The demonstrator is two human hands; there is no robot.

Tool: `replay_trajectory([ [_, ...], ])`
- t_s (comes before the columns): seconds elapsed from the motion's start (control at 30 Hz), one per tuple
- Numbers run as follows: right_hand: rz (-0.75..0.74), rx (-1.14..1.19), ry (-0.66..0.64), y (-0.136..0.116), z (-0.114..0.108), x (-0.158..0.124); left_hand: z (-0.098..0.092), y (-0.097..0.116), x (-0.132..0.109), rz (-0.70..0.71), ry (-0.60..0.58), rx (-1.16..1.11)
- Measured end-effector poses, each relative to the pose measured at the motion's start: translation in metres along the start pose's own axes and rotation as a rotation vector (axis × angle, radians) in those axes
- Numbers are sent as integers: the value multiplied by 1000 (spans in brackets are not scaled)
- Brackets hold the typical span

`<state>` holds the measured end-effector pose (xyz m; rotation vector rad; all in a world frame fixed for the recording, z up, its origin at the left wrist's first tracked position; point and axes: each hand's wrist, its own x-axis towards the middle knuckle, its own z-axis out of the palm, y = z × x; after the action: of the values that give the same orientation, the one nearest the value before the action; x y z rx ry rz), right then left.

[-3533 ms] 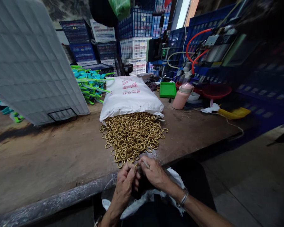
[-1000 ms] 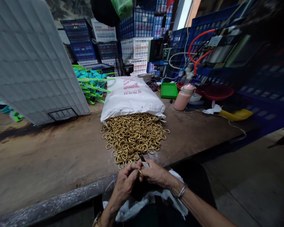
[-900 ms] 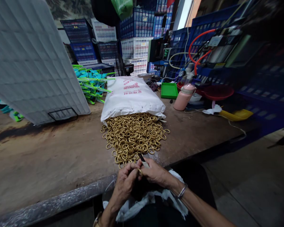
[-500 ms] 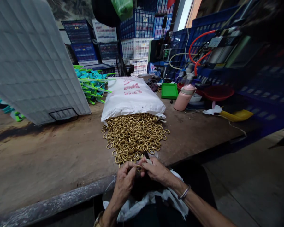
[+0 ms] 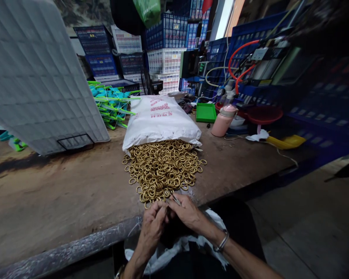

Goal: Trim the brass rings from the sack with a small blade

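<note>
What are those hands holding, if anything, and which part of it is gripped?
The right hand holds a slim tool by its near end, tip toward the gold rings. Whether the left hand holds anything cannot be told.

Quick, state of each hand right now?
Left hand: closed at the fingertips; what it holds, if anything, cannot be told.
Right hand: closed, holding a slim tool.

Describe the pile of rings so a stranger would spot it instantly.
On the brown workbench, find the red-printed white sack. The pile of rings spreads from the sack's near edge toward the left hand and right hand. Its gold colour and many small circles set it apart from sack and workbench.
</note>
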<state>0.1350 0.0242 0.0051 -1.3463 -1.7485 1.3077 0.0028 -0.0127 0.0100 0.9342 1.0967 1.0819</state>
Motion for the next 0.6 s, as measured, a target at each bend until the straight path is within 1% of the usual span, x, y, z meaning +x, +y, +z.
replay_trajectory([
  [0.1, 6, 56, -43, 0, -1, -1, -1, -1, 1, -82, -43, -86],
  [0.23, 30, 111, -57, -7, -3, -1, -3, 0, 0, -174, -69, -148],
  [0.4, 68, 169, -79, -11, -3, -1, -3, 0, 0, -187, -57, -133],
  [0.5, 115, 173, -80, -7, -1, -1, -2, -1, 1, -175, -42, -100],
  [0.6, 145, 160, -77, -1, -1, -1, -2, -2, 1, -157, -52, -87],
])
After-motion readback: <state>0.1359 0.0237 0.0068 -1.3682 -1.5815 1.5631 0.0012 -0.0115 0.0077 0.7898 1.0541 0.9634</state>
